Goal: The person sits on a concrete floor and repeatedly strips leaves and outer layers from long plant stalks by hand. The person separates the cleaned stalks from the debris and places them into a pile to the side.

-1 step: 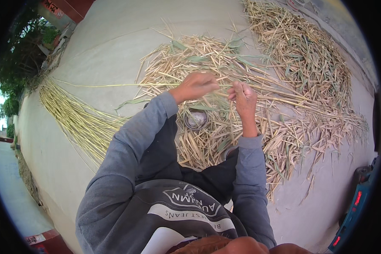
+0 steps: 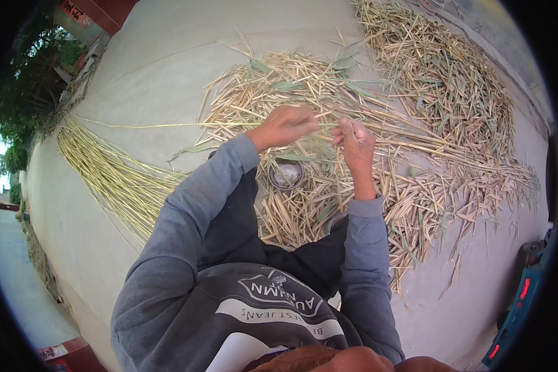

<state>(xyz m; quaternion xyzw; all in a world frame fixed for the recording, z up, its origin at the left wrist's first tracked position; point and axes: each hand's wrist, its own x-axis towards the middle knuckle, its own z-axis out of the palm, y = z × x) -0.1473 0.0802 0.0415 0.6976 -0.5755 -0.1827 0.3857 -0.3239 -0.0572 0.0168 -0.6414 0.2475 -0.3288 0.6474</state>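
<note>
Over the scraps, the left hand and right hand pinch a stalk close together, fingers pressed in, seemingly to steady the short span between them. The stalk trails left to the tip of the bundle, likely laid there for easy reach. A round container sits below the hands. The pale floor also carries a heap at far right; greenery edges this outdoor yard at left.

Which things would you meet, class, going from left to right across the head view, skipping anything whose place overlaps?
Bundle of yellow-green stalks → left hand → right hand → blue object with red markings.
</note>
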